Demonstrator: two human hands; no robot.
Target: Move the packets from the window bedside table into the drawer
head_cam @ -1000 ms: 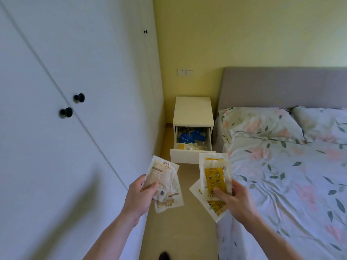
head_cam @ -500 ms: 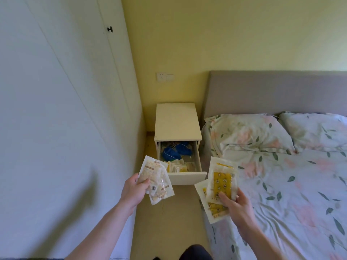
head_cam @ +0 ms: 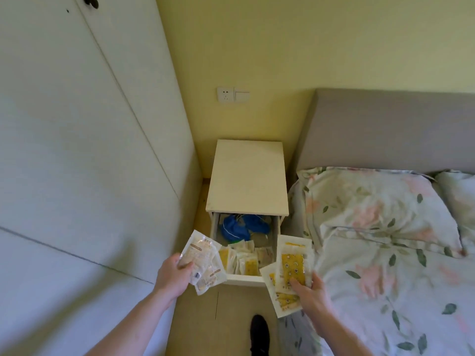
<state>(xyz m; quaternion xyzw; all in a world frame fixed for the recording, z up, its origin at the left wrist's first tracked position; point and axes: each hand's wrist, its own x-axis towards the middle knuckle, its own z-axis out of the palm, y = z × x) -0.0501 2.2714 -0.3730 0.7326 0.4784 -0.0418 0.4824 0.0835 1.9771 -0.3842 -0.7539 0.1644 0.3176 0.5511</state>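
While our left hand (head_cam: 171,274) and right hand (head_cam: 312,294) each pinch packets (head_cam: 203,258) over the open drawer's (head_cam: 244,278) front edge, we should lower both, then spread our fingers.

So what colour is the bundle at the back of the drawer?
Blue, clearest in the head view.

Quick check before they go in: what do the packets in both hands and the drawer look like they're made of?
Packets in the left hand, pale ones, and right hand, yellow-print ones: thin, glossy clear plastic film, judging by the sheen and see-through edges. Drawer: smooth, matte white painted or laminated board, probably wood composite.
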